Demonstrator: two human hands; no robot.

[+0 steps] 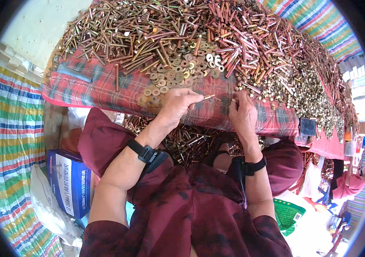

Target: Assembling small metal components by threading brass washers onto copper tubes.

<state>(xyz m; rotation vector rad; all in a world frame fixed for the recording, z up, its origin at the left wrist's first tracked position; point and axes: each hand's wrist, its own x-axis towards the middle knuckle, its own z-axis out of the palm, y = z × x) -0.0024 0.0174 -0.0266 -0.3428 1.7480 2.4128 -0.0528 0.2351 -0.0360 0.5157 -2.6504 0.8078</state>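
My left hand [177, 105] pinches a thin metal rod [208, 97], perhaps a bolt, between thumb and forefinger. It points to the right, above the red plaid cloth [124, 100]. A short gap away, my right hand [244, 113] hangs over the cloth with its fingers drawn together. Whatever they hold, if anything, is hidden. Flat washers [170, 75] lie loose beside my left hand. Small brass-coloured nuts [283, 88] spread out to the right of my right hand. Beyond both hands rise heaps of long bolts [156, 51] and reddish metal sleeves [251, 45].
Under the table edge, more metal pieces [191, 141] lie between my knees. A blue box [69, 182] stands at my left, by a striped tarp [11, 128]. A green bag [288, 214] is at my right. Farther right, another person [350, 184] wears pink.
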